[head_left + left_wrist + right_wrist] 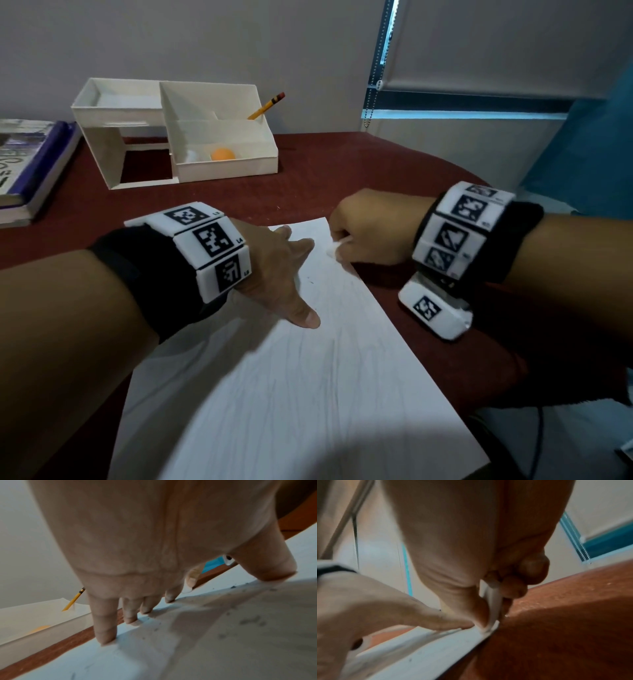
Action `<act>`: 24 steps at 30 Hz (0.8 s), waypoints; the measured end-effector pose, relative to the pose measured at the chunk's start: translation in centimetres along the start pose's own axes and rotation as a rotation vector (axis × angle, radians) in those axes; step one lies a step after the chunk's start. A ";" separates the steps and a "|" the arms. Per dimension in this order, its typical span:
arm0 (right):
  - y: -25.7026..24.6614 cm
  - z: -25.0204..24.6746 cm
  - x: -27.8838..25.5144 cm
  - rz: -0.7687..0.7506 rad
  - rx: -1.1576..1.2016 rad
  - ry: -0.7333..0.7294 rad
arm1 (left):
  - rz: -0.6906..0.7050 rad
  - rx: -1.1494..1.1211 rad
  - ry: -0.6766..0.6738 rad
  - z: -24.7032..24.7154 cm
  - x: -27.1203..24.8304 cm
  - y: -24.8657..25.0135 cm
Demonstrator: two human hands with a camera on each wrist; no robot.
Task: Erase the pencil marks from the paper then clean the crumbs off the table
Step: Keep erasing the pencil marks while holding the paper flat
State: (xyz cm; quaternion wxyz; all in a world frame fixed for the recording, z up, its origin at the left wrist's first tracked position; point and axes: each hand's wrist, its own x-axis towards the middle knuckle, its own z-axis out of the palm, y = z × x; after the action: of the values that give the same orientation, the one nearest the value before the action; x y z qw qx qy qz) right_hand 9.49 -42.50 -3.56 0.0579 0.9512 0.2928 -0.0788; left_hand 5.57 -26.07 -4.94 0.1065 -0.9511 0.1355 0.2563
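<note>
Paper point(308, 377) lies on the table point(325, 171), thin and easily creased. Left hand point(274, 270) presses it with flat fingers; right hand point(370, 233) pinches an eraser point(493, 601) at its far corner.

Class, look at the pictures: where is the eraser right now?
In the head view the eraser is pinched in the right hand, pressed on the far right edge of the paper, just right of the left hand.

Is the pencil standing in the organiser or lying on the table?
Standing: the pencil leans, eraser end up, in the organiser's rear compartment.
</note>
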 end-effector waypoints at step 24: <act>-3.7 -2.9 -1.9 -0.075 0.767 0.013 | 0.140 -0.276 0.463 -1.5 -4.8 -2.8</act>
State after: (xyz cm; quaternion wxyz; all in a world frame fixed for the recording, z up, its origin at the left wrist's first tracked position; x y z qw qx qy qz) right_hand 6.21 -40.02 -0.57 -0.3068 0.8929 0.2769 -0.1786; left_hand 3.12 -22.85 -0.84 -0.0758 -0.9782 0.1856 0.0550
